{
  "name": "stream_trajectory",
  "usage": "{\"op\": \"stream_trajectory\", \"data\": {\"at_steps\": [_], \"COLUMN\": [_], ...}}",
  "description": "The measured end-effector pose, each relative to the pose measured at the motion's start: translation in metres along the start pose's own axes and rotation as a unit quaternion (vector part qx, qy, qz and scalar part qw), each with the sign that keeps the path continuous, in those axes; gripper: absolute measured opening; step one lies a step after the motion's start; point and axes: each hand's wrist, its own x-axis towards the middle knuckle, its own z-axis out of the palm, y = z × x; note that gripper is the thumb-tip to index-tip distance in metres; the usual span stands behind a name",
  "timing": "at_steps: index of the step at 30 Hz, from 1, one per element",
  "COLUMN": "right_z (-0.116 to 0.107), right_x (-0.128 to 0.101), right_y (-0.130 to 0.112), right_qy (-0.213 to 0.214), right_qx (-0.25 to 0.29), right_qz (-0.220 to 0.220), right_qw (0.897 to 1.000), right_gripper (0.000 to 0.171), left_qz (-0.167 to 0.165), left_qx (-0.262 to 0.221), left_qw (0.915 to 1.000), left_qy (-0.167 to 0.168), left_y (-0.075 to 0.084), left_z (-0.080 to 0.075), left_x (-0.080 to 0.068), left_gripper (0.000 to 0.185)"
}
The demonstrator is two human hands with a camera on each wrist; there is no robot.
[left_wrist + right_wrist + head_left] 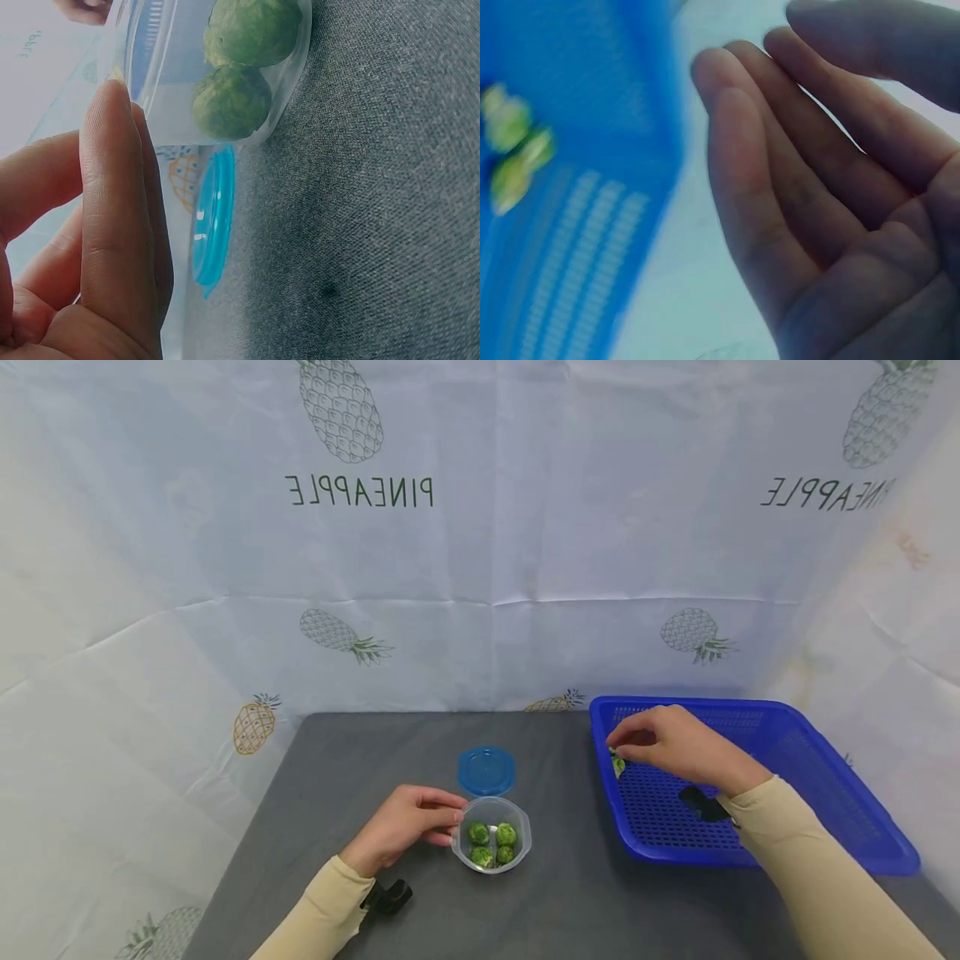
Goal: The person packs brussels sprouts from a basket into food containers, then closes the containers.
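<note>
At the left rim of a clear plastic container (491, 835), my left hand (412, 827) touches the side with its fingertips; its fingers look nearly straight in the left wrist view. Several Brussels sprouts (482, 857) sit inside the container. My right hand (667, 743) hovers over the left end of a blue basket (798, 827). Its thumb and fingers are apart in the right wrist view, with nothing between them. Blurred Brussels sprouts (514, 150) lie in the basket beyond the fingertips; from the head, the hand partly hides them.
A round blue lid (486, 771) lies on the grey table (360, 760) just behind the container. The basket takes up the right side of the table. White cloth (562, 552) printed with pineapples hangs behind and at the sides.
</note>
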Motion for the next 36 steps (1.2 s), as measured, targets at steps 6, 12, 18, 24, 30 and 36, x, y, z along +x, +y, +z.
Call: {"op": "stream_trajectory", "data": {"at_steps": [6,12,18,24,30,36], "right_z": [0.002,0.007,0.009,0.013,0.017,0.023], "right_x": [0.007,0.021,0.032,0.038,0.043,0.049], "right_y": [0.044,0.074,0.099,0.114,0.117,0.117], "right_qy": [-0.014,-0.021,-0.031,-0.034,-0.035,-0.032], "right_qx": [0.002,0.012,0.022,0.011,0.021,0.016], "right_qz": [0.036,0.048,0.064,0.073,0.065,0.056], "right_qw": [0.999,0.999,0.997,0.997,0.997,0.998], "right_gripper": [0.021,0.027,0.033,0.034,0.035,0.034], "left_qz": [-0.002,-0.004,-0.002,-0.006,-0.007,-0.006], "left_qx": [-0.004,-0.008,-0.011,-0.009,-0.004,-0.005], "left_qw": [1.0,0.9999,0.9999,0.9999,1.0,0.9999], "left_qy": [0.001,0.006,0.004,0.0,0.005,0.007], "left_y": [-0.002,-0.003,-0.002,-0.001,0.0,0.001], "left_z": [-0.002,-0.003,-0.002,-0.001,-0.001,-0.001], "left_x": [0.0,-0.001,-0.002,-0.002,0.0,0.001], "left_gripper": [0.041,0.04,0.041,0.041,0.04,0.039]}}
